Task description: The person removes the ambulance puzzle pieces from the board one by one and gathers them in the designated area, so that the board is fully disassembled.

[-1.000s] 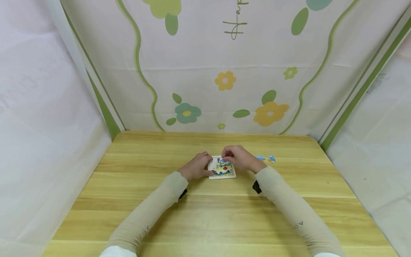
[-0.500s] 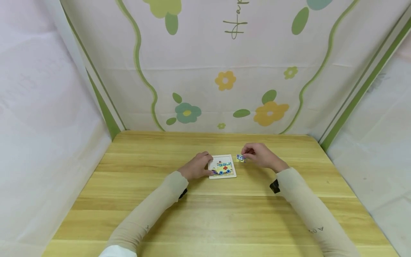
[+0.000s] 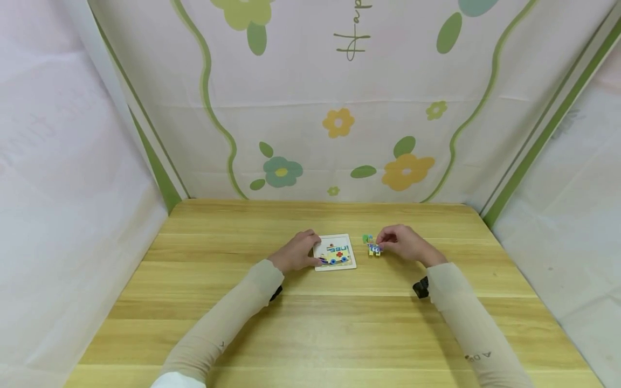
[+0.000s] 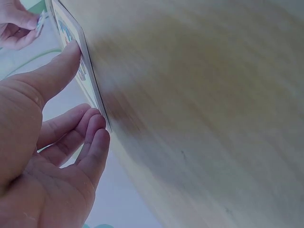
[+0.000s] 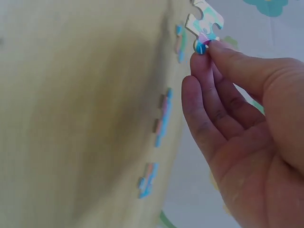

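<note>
My left hand (image 3: 296,252) holds the left side of a square puzzle board (image 3: 335,240). An assembled ambulance picture (image 3: 338,255) fills its lower part, with white backing above. In the left wrist view the thumb lies on the face of the board (image 4: 80,35) and the curled fingers are at its edge. To the board's right, my right hand (image 3: 407,243) pinches a small jigsaw piece (image 3: 373,250) between thumb and fingertips. The right wrist view shows this piece (image 5: 207,21) tilted up above the table, its interlocking cut-outs visible.
A green and blue jigsaw piece (image 3: 366,238) lies just behind the held one. The right wrist view has three loose pieces (image 5: 164,116) in a row on the wooden table (image 3: 310,328). A flower-printed cloth (image 3: 296,129) rises along the table's back edge.
My right hand has moved right, off the board, carrying the jigsaw piece, then lowered slightly toward the front. The white upper area of the board is uncovered. My left hand has stayed put.
</note>
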A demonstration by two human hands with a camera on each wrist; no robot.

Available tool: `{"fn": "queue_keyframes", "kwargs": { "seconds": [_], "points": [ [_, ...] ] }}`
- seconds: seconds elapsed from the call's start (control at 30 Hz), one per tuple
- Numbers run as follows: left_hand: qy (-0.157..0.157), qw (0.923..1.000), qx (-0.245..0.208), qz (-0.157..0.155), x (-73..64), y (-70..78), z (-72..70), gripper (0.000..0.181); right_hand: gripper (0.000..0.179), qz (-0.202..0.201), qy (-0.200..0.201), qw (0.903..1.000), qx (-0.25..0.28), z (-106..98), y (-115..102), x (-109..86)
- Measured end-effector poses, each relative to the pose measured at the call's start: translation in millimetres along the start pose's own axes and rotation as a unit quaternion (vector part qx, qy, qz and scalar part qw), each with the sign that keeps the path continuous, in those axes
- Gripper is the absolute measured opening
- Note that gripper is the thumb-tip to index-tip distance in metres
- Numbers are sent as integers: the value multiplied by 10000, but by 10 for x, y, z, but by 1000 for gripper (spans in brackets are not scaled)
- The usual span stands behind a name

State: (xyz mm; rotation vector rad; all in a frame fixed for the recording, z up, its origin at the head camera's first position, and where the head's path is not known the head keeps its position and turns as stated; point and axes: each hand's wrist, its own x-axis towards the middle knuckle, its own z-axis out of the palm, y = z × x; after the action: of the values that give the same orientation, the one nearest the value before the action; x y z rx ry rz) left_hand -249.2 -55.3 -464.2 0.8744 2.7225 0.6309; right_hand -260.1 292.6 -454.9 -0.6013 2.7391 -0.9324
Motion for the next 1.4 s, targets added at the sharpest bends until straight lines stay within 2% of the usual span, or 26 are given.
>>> {"fn": "queue_keyframes", "kwargs": {
  "seconds": [0.2, 0.43, 0.67, 0.83, 1.1, 1.23, 1.4],
  "points": [
    [31, 10000, 9, -11, -5, 7, 8, 58, 6, 73, -118, 9999, 9, 90, 44, 27],
    [39, 10000, -21, -16, -15, 11, 9, 58, 9, 61, -150, 9997, -165, 101, 32, 59],
    [85, 9999, -29, 103, -26, 24, -5, 54, 9, 316, -273, 9988, -244, 84, -44, 79],
    [81, 9999, -75, 75, -29, 26, -7, 54, 9, 469, -401, 9972, -416, 6, -161, 118],
    [92, 9999, -69, 58, -27, 25, 2, 53, 17, -60, -668, 9949, -753, -102, -478, 276],
    [88, 9999, -64, 49, -23, 26, 5, 54, 21, -264, -900, 9916, -895, -21, -635, 369],
    [62, 10000, -70, 17, -11, 21, 7, 56, 23, -314, -1149, 9887, -915, 166, -822, 474]
  ]
}}
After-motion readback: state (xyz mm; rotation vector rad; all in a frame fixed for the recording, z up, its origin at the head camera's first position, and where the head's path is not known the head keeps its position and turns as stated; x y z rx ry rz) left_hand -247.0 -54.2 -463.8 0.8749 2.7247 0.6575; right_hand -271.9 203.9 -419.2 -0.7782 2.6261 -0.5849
